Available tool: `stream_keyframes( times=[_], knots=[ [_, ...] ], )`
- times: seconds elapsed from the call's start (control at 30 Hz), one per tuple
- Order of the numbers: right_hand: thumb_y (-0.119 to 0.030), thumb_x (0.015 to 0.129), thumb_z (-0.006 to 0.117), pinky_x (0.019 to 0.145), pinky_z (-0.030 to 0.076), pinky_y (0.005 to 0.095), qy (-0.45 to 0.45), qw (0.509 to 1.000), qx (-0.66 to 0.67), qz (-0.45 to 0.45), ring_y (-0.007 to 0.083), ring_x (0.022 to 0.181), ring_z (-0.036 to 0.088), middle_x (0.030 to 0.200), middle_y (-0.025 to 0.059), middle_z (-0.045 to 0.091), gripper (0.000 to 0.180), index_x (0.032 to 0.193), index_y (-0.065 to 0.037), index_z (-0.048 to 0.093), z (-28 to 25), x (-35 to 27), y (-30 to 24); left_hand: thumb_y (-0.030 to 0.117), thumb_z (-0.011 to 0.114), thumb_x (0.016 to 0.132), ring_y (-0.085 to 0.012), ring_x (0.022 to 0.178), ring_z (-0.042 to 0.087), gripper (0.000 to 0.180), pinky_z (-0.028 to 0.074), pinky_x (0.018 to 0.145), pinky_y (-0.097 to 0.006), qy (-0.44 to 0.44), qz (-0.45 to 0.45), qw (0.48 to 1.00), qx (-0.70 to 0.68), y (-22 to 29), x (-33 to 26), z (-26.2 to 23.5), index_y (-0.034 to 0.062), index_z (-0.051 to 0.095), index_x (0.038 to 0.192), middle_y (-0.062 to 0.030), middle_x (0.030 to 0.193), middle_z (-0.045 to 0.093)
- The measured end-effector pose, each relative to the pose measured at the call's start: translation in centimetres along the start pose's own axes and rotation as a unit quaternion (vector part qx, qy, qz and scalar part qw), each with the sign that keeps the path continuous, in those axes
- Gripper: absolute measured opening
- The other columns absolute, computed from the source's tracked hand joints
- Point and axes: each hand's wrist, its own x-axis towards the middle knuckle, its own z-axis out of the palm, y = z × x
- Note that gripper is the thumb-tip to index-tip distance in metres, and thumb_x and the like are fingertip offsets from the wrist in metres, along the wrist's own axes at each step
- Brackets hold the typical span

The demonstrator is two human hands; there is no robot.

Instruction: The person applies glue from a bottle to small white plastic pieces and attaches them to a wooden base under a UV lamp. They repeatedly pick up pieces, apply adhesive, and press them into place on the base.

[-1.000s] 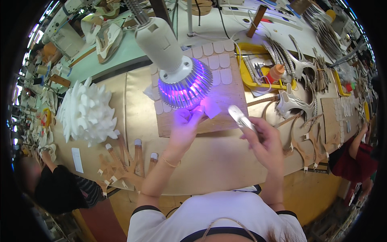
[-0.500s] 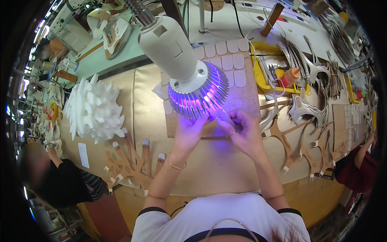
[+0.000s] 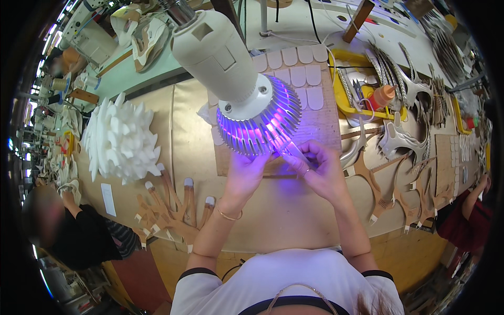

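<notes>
The person's right hand [image 3: 323, 172] is gripping a slim silver tool [image 3: 295, 151], its fingers curling narrowly around it. The tool is slanting up and left toward the lower rim of a ribbed lamp [image 3: 260, 118], which is glowing violet over both hands. The left hand [image 3: 245, 176] is reaching in from the other side, its fingertips disappearing below the rim; whether they are pinching anything, one cannot tell. Both hands are working close together over the near part of a brown board [image 3: 326, 126], which is lying on the tabletop [image 3: 286, 226] and carrying rows of pale rounded pieces [image 3: 298, 76].
</notes>
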Motion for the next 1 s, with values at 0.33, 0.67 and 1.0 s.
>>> stream_keyframes(
  times=[0.33, 0.67, 1.0],
  knots=[
    [-0.015, 0.087, 0.067, 0.057, 0.044, 0.0227, 0.028, 0.999, 0.022, -0.032, 0.0052, 0.066, 0.056, 0.071, 0.0028, 0.064, 0.019, 0.091, 0.002, 0.062, 0.3, -0.1, 0.2, 0.001, 0.052, 0.093, -0.0225, 0.105, 0.061, 0.032, 0.054, 0.09, -0.039, 0.002, 0.002, 1.0, -0.026, 0.7, -0.2, 0.7, 0.0003, 0.045, 0.124, -0.0145, 0.116, 0.059],
    [-0.015, 0.087, 0.066, 0.058, 0.045, 0.0231, 0.023, 0.999, 0.026, -0.026, 0.0065, 0.066, 0.059, 0.073, 0.0032, 0.064, 0.018, 0.093, 0.002, 0.062, 0.2, -0.3, 0.1, 0.0, 0.053, 0.092, -0.0176, 0.105, 0.059, 0.035, 0.055, 0.085, -0.031, 0.002, -0.02, 0.999, -0.034, 0.8, -0.5, 0.7, 0.001, 0.042, 0.125, -0.0096, 0.116, 0.056],
    [-0.016, 0.088, 0.066, 0.06, 0.047, 0.0224, 0.028, 0.999, 0.041, 0.005, 0.0085, 0.068, 0.062, 0.075, 0.004, 0.064, 0.021, 0.093, 0.003, 0.061, 0.2, -0.6, -0.8, -0.001, 0.052, 0.092, -0.0228, 0.098, 0.064, 0.03, 0.056, 0.086, -0.038, 0.043, 0.001, 0.996, 0.075, 0.7, -1.1, 1.1, -0.0064, 0.044, 0.12, -0.0174, 0.108, 0.062]
  ],
)
